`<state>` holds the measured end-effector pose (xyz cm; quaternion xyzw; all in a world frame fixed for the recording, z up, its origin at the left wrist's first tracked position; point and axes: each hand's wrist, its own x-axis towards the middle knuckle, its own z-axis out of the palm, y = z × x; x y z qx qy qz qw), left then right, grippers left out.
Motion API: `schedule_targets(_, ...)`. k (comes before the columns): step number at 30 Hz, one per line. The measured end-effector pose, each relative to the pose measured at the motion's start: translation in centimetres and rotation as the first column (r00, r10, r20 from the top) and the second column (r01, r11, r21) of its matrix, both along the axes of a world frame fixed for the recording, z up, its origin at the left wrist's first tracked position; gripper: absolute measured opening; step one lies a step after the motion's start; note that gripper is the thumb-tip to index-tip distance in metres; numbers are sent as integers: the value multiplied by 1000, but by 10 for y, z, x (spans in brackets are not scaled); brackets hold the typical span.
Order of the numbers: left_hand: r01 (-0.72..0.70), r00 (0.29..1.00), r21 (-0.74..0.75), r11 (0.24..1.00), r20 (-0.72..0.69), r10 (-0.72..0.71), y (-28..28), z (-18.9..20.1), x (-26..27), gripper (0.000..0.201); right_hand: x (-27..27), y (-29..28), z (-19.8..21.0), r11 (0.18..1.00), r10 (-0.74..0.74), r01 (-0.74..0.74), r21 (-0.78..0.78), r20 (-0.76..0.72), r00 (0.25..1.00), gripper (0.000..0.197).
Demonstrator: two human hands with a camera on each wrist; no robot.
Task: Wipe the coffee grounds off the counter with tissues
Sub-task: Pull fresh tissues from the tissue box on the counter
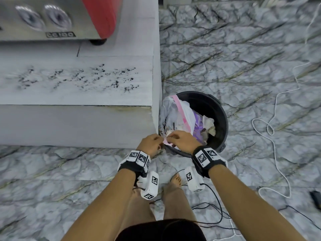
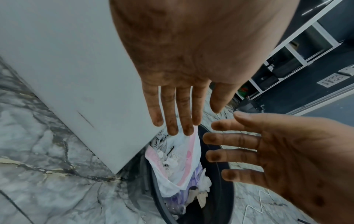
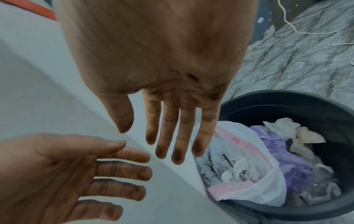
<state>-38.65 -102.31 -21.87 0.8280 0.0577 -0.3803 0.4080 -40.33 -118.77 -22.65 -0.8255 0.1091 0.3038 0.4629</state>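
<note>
While both hands were held low beside the counter's corner, the coffee grounds (image 1: 83, 79) were seen well apart from them, up on the counter (image 1: 121, 98) top and off to the left. The grounds were spread in 1 long band running left to right, parallel to the counter's front edge. The left hand (image 1: 150, 142) was judged the nearer of the 2, the right hand (image 1: 180, 139) being placed over the rim of the black bin (image 1: 220, 108).

In the wrist views, both hands were shown with fingers straight and fanned apart, nothing being held in either; dark staining was visible on the fingertips (image 2: 188, 130). In the head view the hands were too close together for this to be confirmed.

Crumpled used tissues (image 3: 239, 168) were seen inside a white-and-pink bag (image 3: 258, 178) in the bin. No fresh tissue was visible, so 1 would probably have to be fetched before the next wipe.

Between hands and grounds, the counter's front face had to be cleared by lifting. A steel coffee machine (image 1: 43, 20) was stood behind the grounds, and a white cable (image 1: 278, 136) was trailed across the floor to the right.
</note>
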Motion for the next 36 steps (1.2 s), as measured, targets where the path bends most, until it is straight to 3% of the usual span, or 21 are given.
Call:
schedule_targets(3,-35,999,-6,999,34,35,41,12,-15,27,-5,41,21,998,60,-60,3,42,997,24)
schedule_targets(8,-109,992,-21,994,55,110,107,20,-33,25,-9,104,36,991,117,-118,56,33,993,17)
schedule_targets(13,-158,981,-21,987,106,159,202,34,-47,20,-9,190,57,958,285,-287,22,87,955,20)
schedule_targets(20,-266,945,0,964,195,261,338,57,-56,19,12,319,86,860,509,-507,-59,194,839,27)
schedule_targets(25,-424,873,3,906,266,408,424,85,-61,21,35,408,113,779,617,-622,-78,275,737,26)
schedule_targets(32,-556,784,14,831,342,519,519,124,-55,21,66,511,150,681,698,-727,-84,373,611,26)
schedule_targets(36,-569,759,32,822,404,510,560,141,-41,19,87,557,167,646,708,-759,-76,433,559,23)
